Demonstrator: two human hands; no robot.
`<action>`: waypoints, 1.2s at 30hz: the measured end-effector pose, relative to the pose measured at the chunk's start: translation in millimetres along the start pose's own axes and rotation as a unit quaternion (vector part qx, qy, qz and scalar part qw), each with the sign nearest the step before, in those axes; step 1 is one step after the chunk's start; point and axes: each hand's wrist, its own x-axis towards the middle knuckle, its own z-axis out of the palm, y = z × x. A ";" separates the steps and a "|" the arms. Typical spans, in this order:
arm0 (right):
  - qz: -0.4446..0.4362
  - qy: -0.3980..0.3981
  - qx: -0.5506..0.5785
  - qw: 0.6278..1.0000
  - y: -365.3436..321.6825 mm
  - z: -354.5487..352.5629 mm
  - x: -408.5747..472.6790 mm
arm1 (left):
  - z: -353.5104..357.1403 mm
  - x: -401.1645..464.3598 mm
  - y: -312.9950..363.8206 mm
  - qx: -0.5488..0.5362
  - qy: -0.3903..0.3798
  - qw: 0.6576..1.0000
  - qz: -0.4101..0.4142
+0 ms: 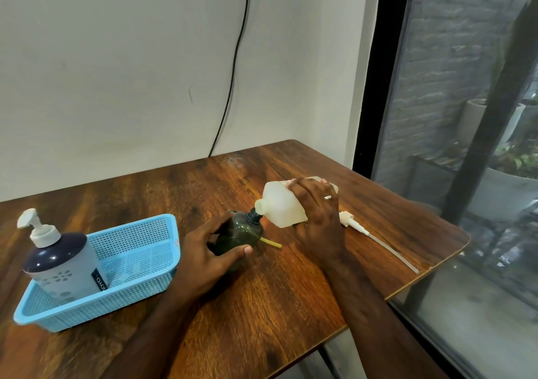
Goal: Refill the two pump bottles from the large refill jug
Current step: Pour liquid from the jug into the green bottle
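Tipping the big refill jug (281,208) over with my right hand (317,218), spout pressed right against the open neck of the dark green pump bottle (238,237). My right fingers (302,188) are wrapped down over the jug's body, clamped on it. My left hand (209,250) has the green bottle, fingers curled around its side and thumb across the front, holding it on the wooden worktop (276,306). Can't tell if anything's actually flowing, the jug is cloudy white.

The white pump head with its long dip tube (375,239) is lying flat on the worktop just right of my right hand. A bit of yellow tube (272,242) pokes out beside the green bottle. The other pump bottle (62,265), navy top and white pump on, stands upright in the left end of the blue mesh basket (136,250).
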 end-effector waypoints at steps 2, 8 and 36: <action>0.000 0.003 0.002 1.000 -0.8 -0.3 -0.1 | 0.1 0.0 0.4 -0.004 0.000 1.000 0.000; -0.004 0.008 0.004 1.000 -1.7 -1.4 0.1 | 0.1 0.2 0.9 -0.004 -0.002 1.000 0.002; -0.010 0.012 0.002 1.000 -0.9 -0.7 1.9 | 0.5 2.6 -4.3 -0.006 0.004 1.000 0.012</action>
